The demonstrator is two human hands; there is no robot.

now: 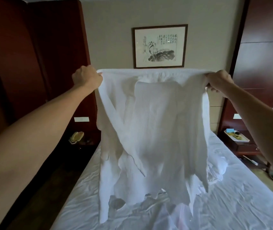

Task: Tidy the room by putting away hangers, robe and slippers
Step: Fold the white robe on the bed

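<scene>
A white waffle-weave robe [152,123] hangs spread out in the air above the bed [240,201]. My left hand [87,78] grips its upper left corner and my right hand [218,80] grips its upper right corner, both arms stretched forward at about chest height. The top edge is pulled taut between the hands. The robe's lower hem dangles just over the sheet. No hangers or slippers are in view; the robe hides the middle of the bed.
Dark wooden panels [37,63] flank the bed. A nightstand with a telephone [76,137] stands on the left, another nightstand with a tray [236,136] on the right. A framed ink painting [159,46] hangs on the wall. Crumpled white linen [217,166] lies on the bed's right side.
</scene>
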